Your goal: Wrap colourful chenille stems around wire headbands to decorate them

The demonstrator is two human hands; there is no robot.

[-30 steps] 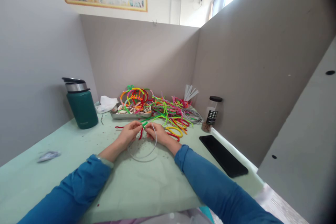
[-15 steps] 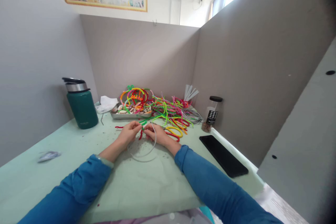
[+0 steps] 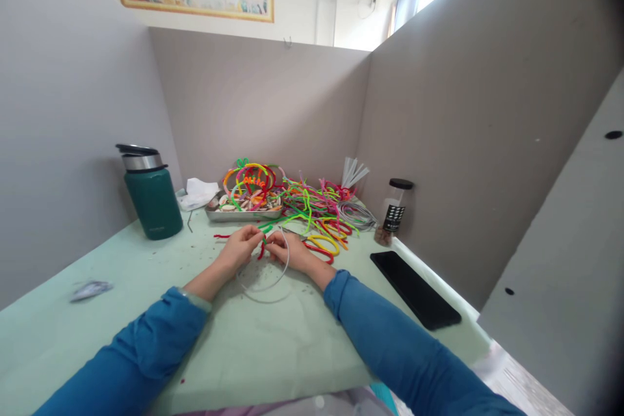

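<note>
L hand (image 3: 238, 248), on the L, has fingertips pinched on the green/red fuzzy wire (image 3: 266, 229), which sits betw. the two hands at fingertip level, approx. equally near each; its long axis runs roughly away from the wearer, green end up & slightly R, red end down. Grey wire loop (image 3: 266, 302) hangs on the wearer's side, its ends hard to trace. R hand (image 3: 292, 252) pinches the same wire from the R, fingertips tog., nearly meeting L's.
</note>
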